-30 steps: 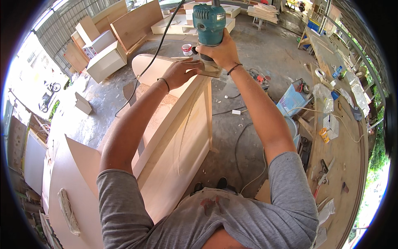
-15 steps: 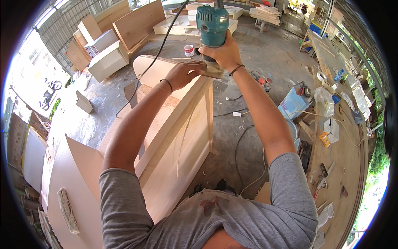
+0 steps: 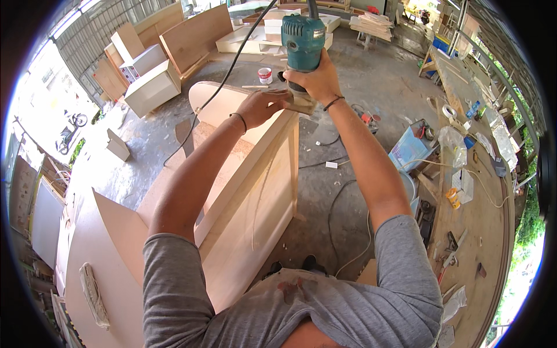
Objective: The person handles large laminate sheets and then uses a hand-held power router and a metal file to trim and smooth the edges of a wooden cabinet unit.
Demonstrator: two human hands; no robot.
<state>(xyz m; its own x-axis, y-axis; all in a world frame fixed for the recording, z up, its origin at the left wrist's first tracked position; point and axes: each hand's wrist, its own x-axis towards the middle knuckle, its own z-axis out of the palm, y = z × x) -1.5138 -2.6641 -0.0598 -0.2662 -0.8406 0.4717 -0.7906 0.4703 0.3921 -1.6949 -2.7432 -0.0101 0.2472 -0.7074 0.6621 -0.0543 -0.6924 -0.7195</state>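
Note:
My right hand (image 3: 318,80) is wrapped round the lower body of a teal trim router (image 3: 303,42), held upright with its cord rising from the top. The router's base rests at the far end of a pale wooden cabinet carcass (image 3: 246,177), on its top edge. From the left, my left hand (image 3: 261,109) reaches the base, thumb and fingertips closed against its side. The cutter is hidden by the base and my hands. Inside the carcass, behind my left forearm, a brown dusty surface (image 3: 217,139) shows. A thin strip (image 3: 264,185) hangs along the carcass's near side.
A black cable (image 3: 223,81) runs past the carcass's left. On the floor stand a paint can (image 3: 265,75) and a blue bin (image 3: 411,145); cords (image 3: 332,203) trail there. A long workbench (image 3: 473,243) with scattered tools lines the right. Cabinet boxes (image 3: 154,87) stand far left.
The router and both hands have shifted slightly to the right and toward me along the carcass's end. Both hands keep their hold.

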